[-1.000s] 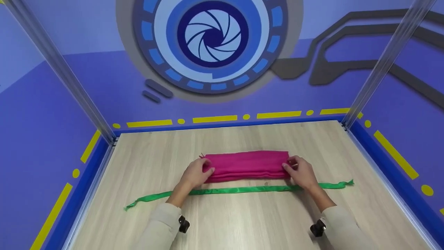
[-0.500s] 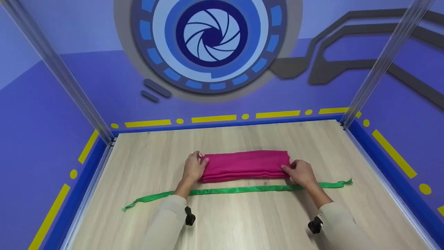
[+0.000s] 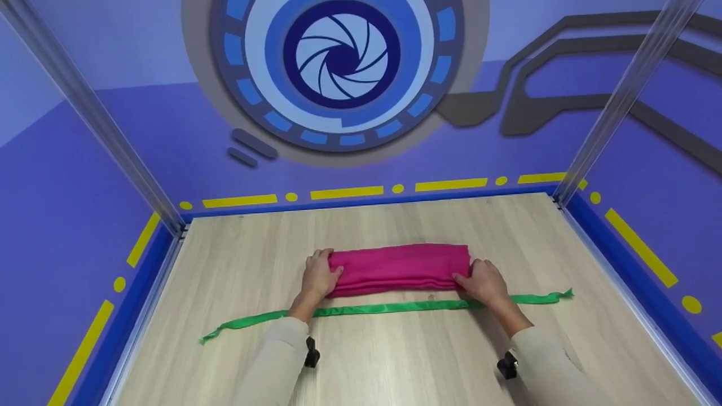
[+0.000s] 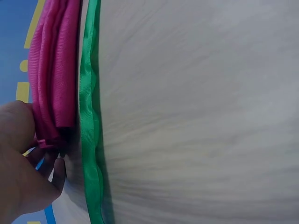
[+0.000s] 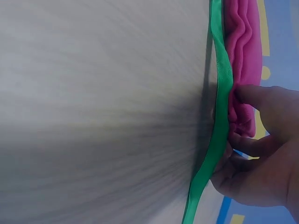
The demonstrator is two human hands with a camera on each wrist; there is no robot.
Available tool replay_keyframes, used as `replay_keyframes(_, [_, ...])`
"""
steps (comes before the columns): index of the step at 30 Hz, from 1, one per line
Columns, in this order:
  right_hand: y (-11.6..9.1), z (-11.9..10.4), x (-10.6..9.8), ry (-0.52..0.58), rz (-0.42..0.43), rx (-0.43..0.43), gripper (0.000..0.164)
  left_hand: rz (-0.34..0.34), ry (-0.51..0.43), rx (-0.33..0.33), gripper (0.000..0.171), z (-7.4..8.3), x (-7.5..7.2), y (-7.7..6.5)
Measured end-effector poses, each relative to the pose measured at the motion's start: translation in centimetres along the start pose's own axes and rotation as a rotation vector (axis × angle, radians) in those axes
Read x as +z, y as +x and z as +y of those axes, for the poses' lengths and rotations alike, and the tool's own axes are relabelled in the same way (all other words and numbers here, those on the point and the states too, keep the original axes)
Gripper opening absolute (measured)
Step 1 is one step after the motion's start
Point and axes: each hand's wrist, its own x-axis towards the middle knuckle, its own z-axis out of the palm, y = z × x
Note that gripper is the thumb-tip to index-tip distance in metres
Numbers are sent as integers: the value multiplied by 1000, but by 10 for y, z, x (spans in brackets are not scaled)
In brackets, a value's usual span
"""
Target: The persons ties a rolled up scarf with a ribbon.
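A folded pink cloth lies as a long bundle across the middle of the table, its layered edge facing me. My left hand grips its left end; in the left wrist view the thumb lies over the layers and the fingers reach beneath the end. At the opposite end my right hand pinches the near corner, thumb on the front layers and fingers under them in the right wrist view. Between the cloth and me a green ribbon stretches sideways, passing below both wrists.
The wooden table is bounded by a blue back wall and side walls, with metal posts at the corners. Bare tabletop surrounds the cloth and ribbon. Small black devices sit at both wrists.
My left hand has shifted outward around the cloth's left end, its fingers reaching the far corner. My right hand has moved slightly inward, its thumb further onto the cloth. The ribbon lies unchanged.
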Motion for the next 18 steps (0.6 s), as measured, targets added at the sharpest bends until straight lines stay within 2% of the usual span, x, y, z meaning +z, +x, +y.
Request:
replay_keyframes(8, [0, -1, 2, -17, -10, 5, 40, -11, 47, -22, 50, -2, 4, -2])
replay_keyframes(18, [1, -1, 3, 10, -27, 22, 37, 2, 70, 41, 34, 3, 7, 1])
